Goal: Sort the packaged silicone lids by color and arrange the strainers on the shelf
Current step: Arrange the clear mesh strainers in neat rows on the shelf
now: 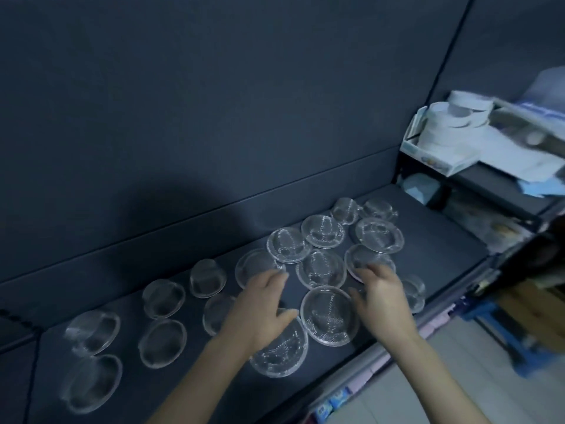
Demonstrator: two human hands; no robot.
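Strainers (329, 315), round with clear rims and fine mesh domes, lie in loose rows on the dark matte shelf (443, 255), some overlapping. Left hand (260, 304) has its fingers spread, nearly straight, tips at one disc's edge, gripping nothing. Right hand (382, 296) is loose too, fingers extended over another disc; contact is unclear because of blur. Left hand hides part of the front strainer. White tape rolls (452, 127) sit on the side rack (495, 175), whose right edge is smeared.
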